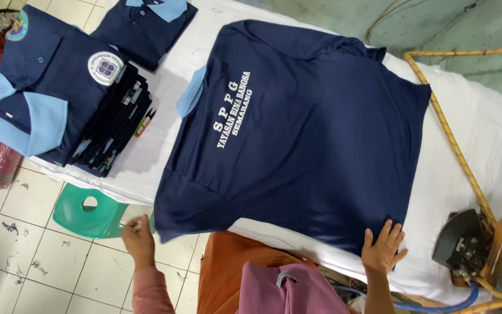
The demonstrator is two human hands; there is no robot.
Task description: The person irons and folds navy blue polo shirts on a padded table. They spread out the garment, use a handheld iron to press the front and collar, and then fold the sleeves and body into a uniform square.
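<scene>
The navy polo shirt (303,128) lies back-up on the white padded worktop (472,122), one sleeve overhanging the near edge and liable to drag it crooked. Right hand (383,247) presses the hem, fingers spread; the iron (463,238) sits close enough to scorch. Left hand (137,235) pinches something unclear.

Matt cloth over a padded counter

Navy polo shirt (303,128) is soft matt knit; the counter (472,122) wears smooth white cloth; the iron (463,238) is dull dark metal; the green stool (91,212) is glossy plastic.
</scene>
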